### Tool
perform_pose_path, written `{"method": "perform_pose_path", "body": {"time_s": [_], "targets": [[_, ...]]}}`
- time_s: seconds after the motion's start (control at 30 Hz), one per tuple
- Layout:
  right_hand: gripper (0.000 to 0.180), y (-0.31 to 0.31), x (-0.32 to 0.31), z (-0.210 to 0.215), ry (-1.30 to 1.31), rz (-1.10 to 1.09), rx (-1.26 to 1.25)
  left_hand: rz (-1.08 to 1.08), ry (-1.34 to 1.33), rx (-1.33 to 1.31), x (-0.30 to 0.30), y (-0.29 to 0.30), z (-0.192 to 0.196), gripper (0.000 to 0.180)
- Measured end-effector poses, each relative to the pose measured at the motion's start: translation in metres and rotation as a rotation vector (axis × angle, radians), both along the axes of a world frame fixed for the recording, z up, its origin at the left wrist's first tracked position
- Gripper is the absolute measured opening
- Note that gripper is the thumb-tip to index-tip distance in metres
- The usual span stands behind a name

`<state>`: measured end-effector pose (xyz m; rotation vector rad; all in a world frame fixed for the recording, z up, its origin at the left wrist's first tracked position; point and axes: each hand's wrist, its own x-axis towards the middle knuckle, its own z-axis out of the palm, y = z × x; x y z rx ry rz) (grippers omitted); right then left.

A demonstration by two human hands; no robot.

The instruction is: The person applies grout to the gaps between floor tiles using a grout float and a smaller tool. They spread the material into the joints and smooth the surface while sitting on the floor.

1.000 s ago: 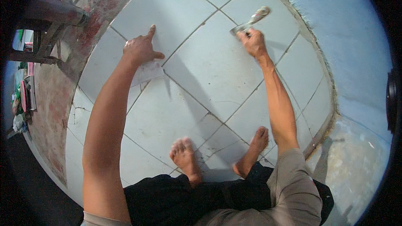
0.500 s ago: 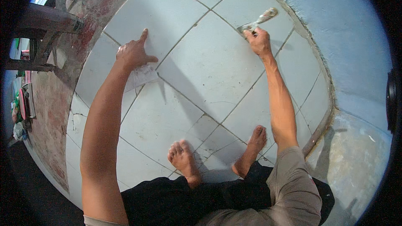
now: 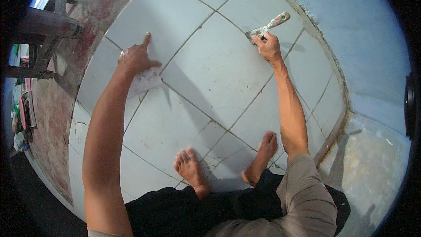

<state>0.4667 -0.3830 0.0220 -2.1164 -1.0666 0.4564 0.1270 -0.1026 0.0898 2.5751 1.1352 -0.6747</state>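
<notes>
In my right hand (image 3: 269, 49) is a putty knife (image 3: 274, 21), gripped by thumb and fingers near where blade and handle meet. Its paint-smeared handle, with a hole in the end, points up and to the right. The short dark blade points left, over the white tiles near a grout line; whether it touches them I cannot tell. To the left, my left hand (image 3: 137, 58) is open and low over the floor, index finger stretched forward and thumb out to the side. Its other fingers are partly hidden. A pale, smudged sheet-like piece (image 3: 148, 82) shows beside that wrist.
White tiled floor (image 3: 219, 66) spreads around my bare feet, with cracked tiles near them. A blue wall (image 3: 351, 30) borders it on the right. Dark wooden furniture (image 3: 50, 24) stands at the upper left on reddish bare ground (image 3: 52, 118), with assorted items (image 3: 22, 114) at the far left.
The putty knife, blurred earlier, now shows sharply, and its handle has swung slightly lower. My left hand keeps nearly the same place and pose. The whole view has shifted a little.
</notes>
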Motion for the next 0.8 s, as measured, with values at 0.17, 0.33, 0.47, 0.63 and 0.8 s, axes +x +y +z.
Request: {"method": "perform_pose_path", "body": {"time_s": [0.17,0.33,0.47,0.63,0.8], "targets": [[0.029,0.007,-0.015,0.0,-0.008,-0.007,0.035,0.021,0.04,-0.025,-0.002,0.003,0.003,0.123],[0.029,0.008,-0.027,-0.014,-0.035,0.101,0.091,0.045,0.074,-0.051,0.004,0.002,0.003,0.121],[0.032,0.015,-0.027,-0.008,-0.025,-0.005,0.047,0.02,0.079,-0.027,0.005,-0.001,0.011,0.12],[0.029,0.021,-0.038,-0.007,-0.088,0.024,0.075,0.035,0.092,-0.053,0.005,0.001,0.008,0.12],[0.025,0.024,-0.06,-0.004,0.005,0.212,0.065,0.027,0.093,-0.027,0.004,0.001,0.006,0.121]]}}
